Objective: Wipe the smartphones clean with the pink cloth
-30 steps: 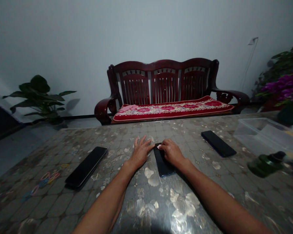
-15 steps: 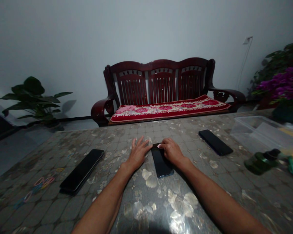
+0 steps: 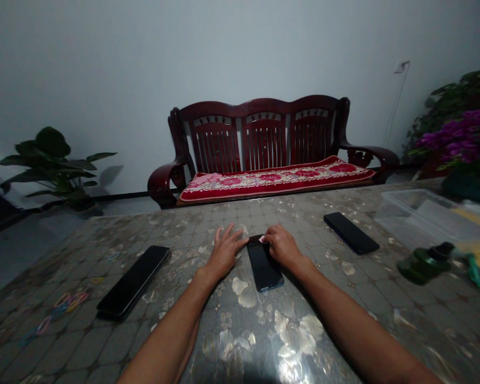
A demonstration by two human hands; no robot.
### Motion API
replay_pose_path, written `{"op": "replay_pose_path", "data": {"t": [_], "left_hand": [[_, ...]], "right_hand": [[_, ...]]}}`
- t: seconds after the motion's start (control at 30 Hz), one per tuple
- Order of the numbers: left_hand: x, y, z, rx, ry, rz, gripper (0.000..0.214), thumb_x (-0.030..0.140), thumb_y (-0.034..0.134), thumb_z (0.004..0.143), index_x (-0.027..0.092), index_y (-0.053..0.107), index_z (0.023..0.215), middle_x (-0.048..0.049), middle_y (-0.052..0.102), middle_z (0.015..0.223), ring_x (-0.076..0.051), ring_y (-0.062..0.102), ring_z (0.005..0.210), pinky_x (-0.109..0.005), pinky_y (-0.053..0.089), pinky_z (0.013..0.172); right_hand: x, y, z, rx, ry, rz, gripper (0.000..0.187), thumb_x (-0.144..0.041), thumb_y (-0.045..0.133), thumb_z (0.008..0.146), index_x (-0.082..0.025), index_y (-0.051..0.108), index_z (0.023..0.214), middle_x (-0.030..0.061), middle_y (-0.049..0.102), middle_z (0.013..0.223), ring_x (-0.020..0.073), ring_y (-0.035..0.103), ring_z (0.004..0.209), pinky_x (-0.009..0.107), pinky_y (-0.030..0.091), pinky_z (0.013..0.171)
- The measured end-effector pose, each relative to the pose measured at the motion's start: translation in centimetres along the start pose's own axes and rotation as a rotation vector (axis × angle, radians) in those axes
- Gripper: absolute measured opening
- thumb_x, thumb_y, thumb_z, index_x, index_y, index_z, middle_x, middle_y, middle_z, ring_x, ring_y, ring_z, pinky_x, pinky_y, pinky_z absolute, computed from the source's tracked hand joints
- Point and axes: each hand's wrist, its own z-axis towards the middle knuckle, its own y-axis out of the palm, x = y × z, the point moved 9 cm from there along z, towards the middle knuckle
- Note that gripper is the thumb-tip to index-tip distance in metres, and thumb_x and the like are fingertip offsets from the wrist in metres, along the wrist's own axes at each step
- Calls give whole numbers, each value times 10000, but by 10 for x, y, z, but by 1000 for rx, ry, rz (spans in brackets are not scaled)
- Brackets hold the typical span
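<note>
A dark smartphone (image 3: 264, 266) lies flat on the patterned table between my hands. My left hand (image 3: 226, 249) rests on the table left of the phone, fingers spread, its thumb reaching the phone's upper left corner. Over the phone's upper right part, my right hand (image 3: 280, 244) is closed with fingers bent. A small pale pink piece (image 3: 262, 239), perhaps paper or cloth, sticks out from under its fingertips at the phone's top end. The rest of that piece is hidden by the hand.
Black phones lie to the left (image 3: 134, 281) and to the right (image 3: 351, 233). Colourful rubber bands (image 3: 70, 302) are scattered at left. On the right stand a green bottle (image 3: 422, 266) and a clear plastic box (image 3: 400, 216). A wooden bench (image 3: 264, 109) stands beyond the table.
The view has shifted very slightly. Both hands and the phone keep nearly the same positions; no object is visibly picked up or let go.
</note>
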Motion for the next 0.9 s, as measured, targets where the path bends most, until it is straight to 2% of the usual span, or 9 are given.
{"op": "replay_pose_path", "data": {"t": [0.17, 0.43, 0.67, 0.9], "left_hand": [[-1, 0, 0, -1, -4, -23, 654, -66, 520, 814, 314, 663, 1327, -74, 557, 1500, -324, 271, 1526, -660, 115, 1211], [1, -1, -1, -7, -5, -10, 687, -81, 506, 802, 321, 652, 1340, -69, 561, 1495, -326, 276, 1524, -669, 141, 1204], [0, -1, 0, 10, -2, -14, 694, -95, 481, 801, 317, 663, 1329, -76, 567, 1488, -328, 276, 1525, -666, 140, 1206], [5, -1, 0, 33, 30, 32, 612, -43, 454, 871, 311, 668, 1321, -78, 543, 1511, -330, 282, 1521, -677, 164, 1199]], "right_hand": [[-6, 4, -6, 24, -91, 32, 259, -123, 554, 962, -188, 798, 1019, 91, 704, 993, 227, 569, 990, 294, 427, 856], [11, 5, 7, 23, -19, 73, 344, -41, 545, 931, -203, 776, 1127, 90, 715, 1075, 218, 577, 1048, 288, 431, 910], [12, 1, -6, 30, -58, 102, 282, -52, 574, 918, -194, 799, 1010, 75, 719, 970, 205, 600, 986, 272, 438, 846], [17, 4, 2, 86, -58, 114, 317, -40, 569, 913, -206, 789, 1069, 76, 725, 1041, 208, 598, 1011, 285, 443, 875]]}}
